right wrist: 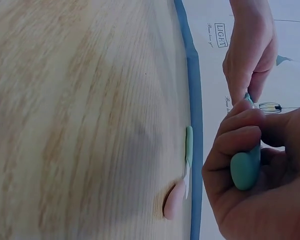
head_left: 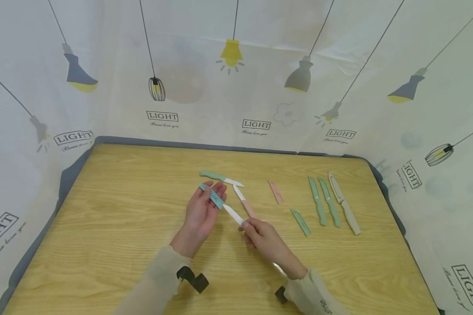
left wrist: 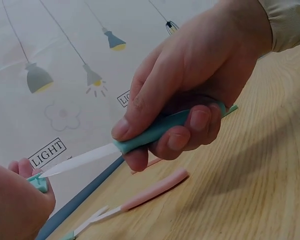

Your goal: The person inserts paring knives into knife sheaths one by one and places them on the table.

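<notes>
My left hand [head_left: 197, 218] holds a teal blade sheath [head_left: 212, 197] between thumb and fingers, above the table. The right hand [head_left: 268, 239] grips a paring knife by its teal handle [left wrist: 157, 129], fingers curled round it. Its white blade [head_left: 233, 215] points at the sheath's near end. The tip meets that end; whether it is inside, I cannot tell. Just beyond the hands lie an unsheathed green-handled knife [head_left: 213, 176] and an unsheathed pink-handled knife [head_left: 248, 208], their blade tips close together.
To the right lie a pink sheath [head_left: 276, 191] and a green sheath [head_left: 301, 222]. Farther right, two green knives [head_left: 317, 201] [head_left: 330, 202] and a larger cream knife [head_left: 344, 203] lie side by side in sheaths. A printed curtain [head_left: 205, 127] stands behind the wooden table [head_left: 114, 210].
</notes>
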A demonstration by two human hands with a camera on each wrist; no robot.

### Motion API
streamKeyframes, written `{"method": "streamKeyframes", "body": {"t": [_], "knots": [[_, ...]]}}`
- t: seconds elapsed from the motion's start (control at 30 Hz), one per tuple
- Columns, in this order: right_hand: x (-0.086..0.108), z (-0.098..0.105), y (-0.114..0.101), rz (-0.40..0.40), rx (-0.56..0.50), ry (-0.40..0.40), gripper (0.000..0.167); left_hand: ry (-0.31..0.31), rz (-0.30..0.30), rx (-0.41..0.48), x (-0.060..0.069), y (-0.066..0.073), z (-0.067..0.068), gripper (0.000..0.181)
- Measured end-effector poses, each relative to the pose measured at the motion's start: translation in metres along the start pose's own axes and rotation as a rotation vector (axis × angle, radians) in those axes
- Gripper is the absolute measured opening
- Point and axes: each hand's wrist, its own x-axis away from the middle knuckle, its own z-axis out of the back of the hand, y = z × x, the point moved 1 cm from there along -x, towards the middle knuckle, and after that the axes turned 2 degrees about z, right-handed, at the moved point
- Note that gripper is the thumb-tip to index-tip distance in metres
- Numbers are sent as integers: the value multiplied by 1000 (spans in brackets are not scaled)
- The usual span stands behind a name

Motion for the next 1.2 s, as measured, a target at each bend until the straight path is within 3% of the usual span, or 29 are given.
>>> {"method": "streamKeyframes", "body": {"t": [0.4, 0.67, 1.2], "knots": [[3, 1, 0, 7, 49, -15, 34, -108, 26, -50, 2, -6, 5, 26], [4, 2, -3, 6, 38, -20, 35, -94, 34, -77, 2, -7, 8, 29], [-2, 0, -16, 23, 72, 0, 32, -76, -26, -161, 6, -14, 3, 25]]}}
